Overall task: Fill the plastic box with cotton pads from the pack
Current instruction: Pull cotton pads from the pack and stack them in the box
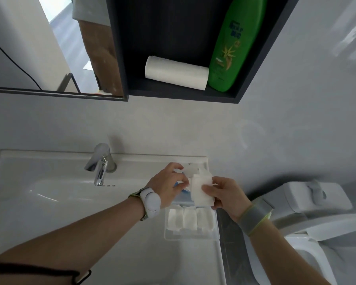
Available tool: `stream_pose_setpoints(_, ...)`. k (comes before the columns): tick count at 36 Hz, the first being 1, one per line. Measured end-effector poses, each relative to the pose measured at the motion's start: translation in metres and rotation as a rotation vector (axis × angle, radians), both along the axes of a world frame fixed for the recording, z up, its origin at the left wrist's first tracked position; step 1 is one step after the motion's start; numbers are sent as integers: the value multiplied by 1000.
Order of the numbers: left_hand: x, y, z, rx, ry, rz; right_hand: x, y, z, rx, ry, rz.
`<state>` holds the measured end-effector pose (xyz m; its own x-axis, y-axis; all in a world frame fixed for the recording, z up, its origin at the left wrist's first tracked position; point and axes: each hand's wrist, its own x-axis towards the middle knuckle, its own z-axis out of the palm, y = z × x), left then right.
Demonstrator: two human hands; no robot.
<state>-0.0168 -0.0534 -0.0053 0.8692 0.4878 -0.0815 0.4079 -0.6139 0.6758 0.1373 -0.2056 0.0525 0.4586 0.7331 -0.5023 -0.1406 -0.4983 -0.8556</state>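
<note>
Pinching a soft white stack of cotton pads (201,191) in my right hand (226,197), I grip the crinkly pack (190,171) with my left hand (168,187). The clear plastic box (191,236) below sits at the sink's (49,192) edge; loose pads could fan out and fall beside it.

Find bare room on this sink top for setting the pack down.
Bare ledge lies between the tap and the left hand. The right edge is crowded: plastic box, pack, right hand holding cotton pads.
</note>
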Motion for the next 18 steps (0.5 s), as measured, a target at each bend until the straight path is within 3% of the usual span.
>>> stream_pose_setpoints(11,-2,-2,3,-6,14,-2,-24,-17,-63,-338,-244,234)
stream_pose_setpoints(18,-2,-2,4,3,24,1,-36,-13,-90,-478,-364,194)
